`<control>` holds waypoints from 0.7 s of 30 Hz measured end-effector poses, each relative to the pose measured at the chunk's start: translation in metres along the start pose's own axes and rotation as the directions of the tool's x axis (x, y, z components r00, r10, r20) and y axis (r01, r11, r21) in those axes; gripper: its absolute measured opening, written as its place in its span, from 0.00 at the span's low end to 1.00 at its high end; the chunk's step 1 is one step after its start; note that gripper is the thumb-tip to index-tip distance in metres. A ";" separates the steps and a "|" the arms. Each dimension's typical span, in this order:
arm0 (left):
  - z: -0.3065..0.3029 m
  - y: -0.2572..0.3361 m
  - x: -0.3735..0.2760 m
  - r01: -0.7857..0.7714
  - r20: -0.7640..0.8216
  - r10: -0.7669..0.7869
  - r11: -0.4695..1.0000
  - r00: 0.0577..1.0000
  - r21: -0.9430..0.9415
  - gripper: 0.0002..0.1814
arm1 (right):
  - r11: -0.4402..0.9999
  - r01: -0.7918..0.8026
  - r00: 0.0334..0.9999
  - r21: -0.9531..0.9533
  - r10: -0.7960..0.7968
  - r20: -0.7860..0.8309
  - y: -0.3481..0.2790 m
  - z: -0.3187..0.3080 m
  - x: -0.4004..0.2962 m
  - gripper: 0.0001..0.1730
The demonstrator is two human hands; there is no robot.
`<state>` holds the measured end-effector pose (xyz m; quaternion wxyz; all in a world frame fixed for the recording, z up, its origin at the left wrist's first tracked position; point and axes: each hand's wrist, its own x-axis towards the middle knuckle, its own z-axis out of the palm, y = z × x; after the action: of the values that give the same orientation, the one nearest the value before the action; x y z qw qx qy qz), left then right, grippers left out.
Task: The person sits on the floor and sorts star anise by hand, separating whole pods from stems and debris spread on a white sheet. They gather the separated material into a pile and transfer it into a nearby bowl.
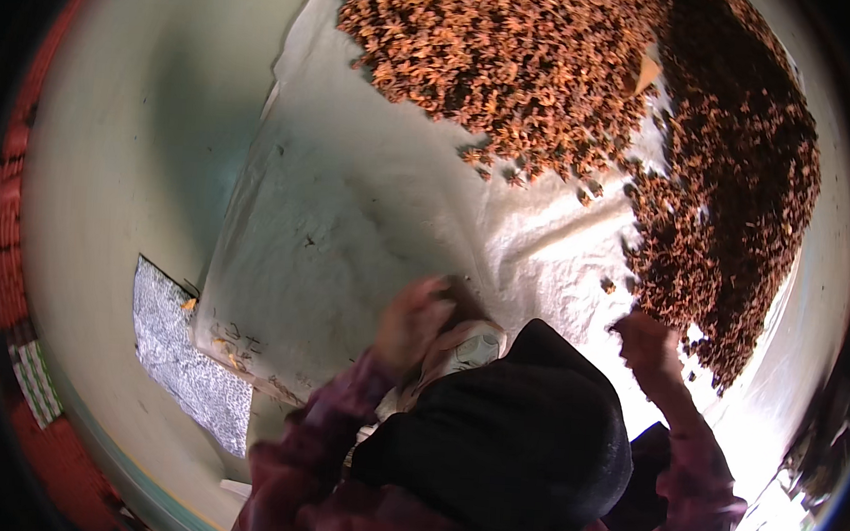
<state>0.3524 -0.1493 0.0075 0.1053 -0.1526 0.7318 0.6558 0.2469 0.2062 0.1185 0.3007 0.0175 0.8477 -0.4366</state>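
My left hand [413, 319] is blurred, with its fingers curled. It hovers over a pale sheet [348, 210], beside a whitish rounded object [474, 349] that is partly covered and hard to identify. At the near edge of a heap of brown star anise [695, 260] is my right hand [650, 345], fingers bent downward. Something small and dark shows at its fingertips, but whether it is held is unclear. A black rounded shape [510, 431], perhaps a clothed knee, rises between my arms and hides part of the sheet.
A second star anise heap [503, 58] spreads across the far sheet, with an orange-brown leaf [647, 73] at its right border. On the pale floor [109, 173] lies a grey speckled mat [192, 368], left of the sheet. Red stacked material [3, 240] lines the left rim.
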 end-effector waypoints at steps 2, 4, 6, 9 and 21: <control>0.034 0.070 0.050 0.141 0.358 -0.048 0.961 0.932 -0.237 0.23 | 0.898 0.372 0.928 -0.236 -0.362 0.083 -0.042 0.041 0.025 0.08; 0.071 0.092 0.082 0.110 0.577 0.058 0.962 0.814 -0.251 0.19 | 0.923 0.309 0.951 -0.229 -0.303 0.063 -0.067 0.055 0.036 0.11; 0.071 0.105 0.090 0.213 0.613 0.000 0.938 0.790 -0.273 0.13 | 0.977 0.212 0.975 0.033 -0.213 0.064 -0.094 0.064 0.040 0.15; 0.074 0.100 0.097 0.282 0.740 -0.147 0.958 0.657 -0.060 0.15 | 0.939 0.331 0.943 -0.096 -0.332 0.005 -0.068 0.067 0.039 0.14; 0.025 0.072 0.166 -0.501 0.394 0.454 0.139 0.799 0.854 0.33 | 0.289 -0.256 0.813 -0.922 0.581 -0.044 0.132 -0.075 -0.077 0.38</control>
<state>0.1710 -0.1323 0.0126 -0.0257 0.1904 0.9751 0.1107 0.3112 0.3621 0.0956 0.4913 0.0121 0.8509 0.1854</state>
